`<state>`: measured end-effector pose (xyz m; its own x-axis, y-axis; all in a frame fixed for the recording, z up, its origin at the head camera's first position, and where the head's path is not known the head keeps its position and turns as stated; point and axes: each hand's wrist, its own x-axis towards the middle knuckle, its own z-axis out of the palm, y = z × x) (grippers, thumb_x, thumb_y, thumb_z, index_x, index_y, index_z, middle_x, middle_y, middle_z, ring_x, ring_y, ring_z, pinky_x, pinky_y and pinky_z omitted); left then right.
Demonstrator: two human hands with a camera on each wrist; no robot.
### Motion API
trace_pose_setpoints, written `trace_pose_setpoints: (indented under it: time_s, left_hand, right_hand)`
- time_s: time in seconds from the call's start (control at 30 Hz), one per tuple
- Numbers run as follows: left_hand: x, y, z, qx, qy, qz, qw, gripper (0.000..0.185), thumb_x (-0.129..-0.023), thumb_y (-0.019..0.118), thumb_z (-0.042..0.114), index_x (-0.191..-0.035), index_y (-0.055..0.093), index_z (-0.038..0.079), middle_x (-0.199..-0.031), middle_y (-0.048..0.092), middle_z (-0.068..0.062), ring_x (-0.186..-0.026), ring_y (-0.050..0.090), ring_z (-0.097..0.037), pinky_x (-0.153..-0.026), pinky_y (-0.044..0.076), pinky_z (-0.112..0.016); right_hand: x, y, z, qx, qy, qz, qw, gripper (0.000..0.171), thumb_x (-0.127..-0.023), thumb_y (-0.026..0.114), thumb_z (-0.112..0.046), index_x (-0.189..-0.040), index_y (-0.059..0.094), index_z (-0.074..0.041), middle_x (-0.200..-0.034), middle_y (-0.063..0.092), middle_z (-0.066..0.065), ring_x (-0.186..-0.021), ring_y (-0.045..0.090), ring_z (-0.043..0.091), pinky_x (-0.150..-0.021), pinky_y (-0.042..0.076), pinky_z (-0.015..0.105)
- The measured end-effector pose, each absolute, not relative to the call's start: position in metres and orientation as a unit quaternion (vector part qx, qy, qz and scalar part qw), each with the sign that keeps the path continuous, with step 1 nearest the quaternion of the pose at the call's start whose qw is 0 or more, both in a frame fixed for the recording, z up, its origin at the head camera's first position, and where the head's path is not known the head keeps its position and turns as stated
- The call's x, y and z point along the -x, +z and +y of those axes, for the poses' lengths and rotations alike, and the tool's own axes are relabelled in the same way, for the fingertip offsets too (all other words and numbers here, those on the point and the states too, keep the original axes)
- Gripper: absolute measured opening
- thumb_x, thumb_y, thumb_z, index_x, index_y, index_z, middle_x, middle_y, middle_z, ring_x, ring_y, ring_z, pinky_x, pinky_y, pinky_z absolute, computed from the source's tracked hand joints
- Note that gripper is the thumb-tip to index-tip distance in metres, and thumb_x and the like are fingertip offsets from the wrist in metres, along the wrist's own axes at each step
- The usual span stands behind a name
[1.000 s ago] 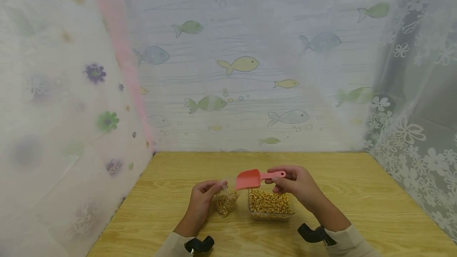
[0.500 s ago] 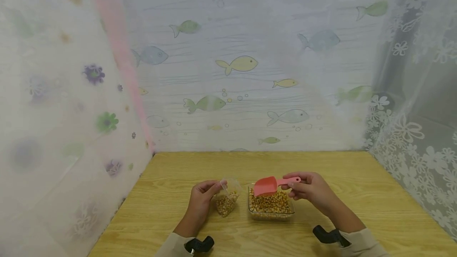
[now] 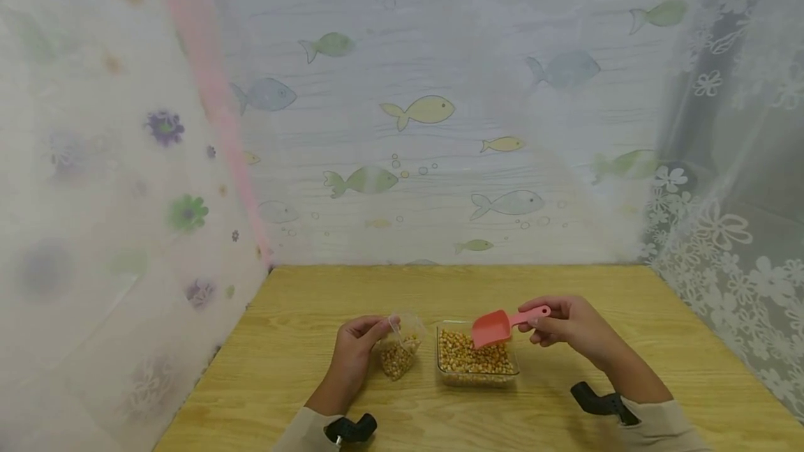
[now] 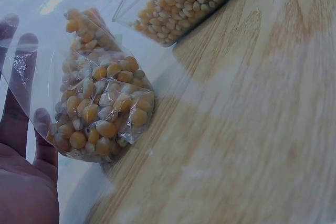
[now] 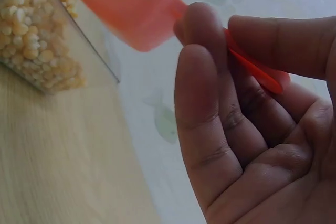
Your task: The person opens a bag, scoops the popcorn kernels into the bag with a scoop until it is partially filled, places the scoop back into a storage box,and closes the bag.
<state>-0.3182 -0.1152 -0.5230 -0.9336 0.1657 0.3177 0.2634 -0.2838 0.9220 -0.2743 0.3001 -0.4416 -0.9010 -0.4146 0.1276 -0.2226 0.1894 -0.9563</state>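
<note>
My left hand pinches the upper edge of a clear plastic bag, its thumb and forefinger at the top. Corn kernels fill the bag's lower part, seen close up in the left wrist view, where the bag hangs beside my fingers. To the right stands a clear rectangular container with corn kernels in it. My right hand holds a pink-red scoop by its handle, thumb against the fingers. The scoop's blade overlaps the container's back right part; no kernels show in it.
All this is on a wood-grain table. Fish-printed curtain hangs behind it, with flower-printed sheets at both sides. Black wrist mounts sit at both sleeves.
My right hand has carried the scoop rightward, from beside the bag to over the container's right part. The bag now shows its upper part unobstructed; my left hand has stayed in place.
</note>
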Motion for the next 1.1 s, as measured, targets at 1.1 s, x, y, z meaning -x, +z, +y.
trace_pose_setpoints:
  time_s: [1.1]
  left_hand:
    - [0.318,-0.522,-0.115,0.163,-0.767,-0.620,0.036,0.026,-0.100,0.071,0.017,-0.110,0.075,-0.007,-0.108,0.080,-0.006,-0.112,0.072,-0.019,-0.095,0.057,-0.036]
  right_hand:
    - [0.283,-0.472,0.280,0.178,-0.628,0.750,0.107,0.050,-0.102,0.067,-0.014,-0.140,0.052,0.016,-0.115,0.074,0.025,-0.090,0.076,0.028,-0.080,0.064,0.043]
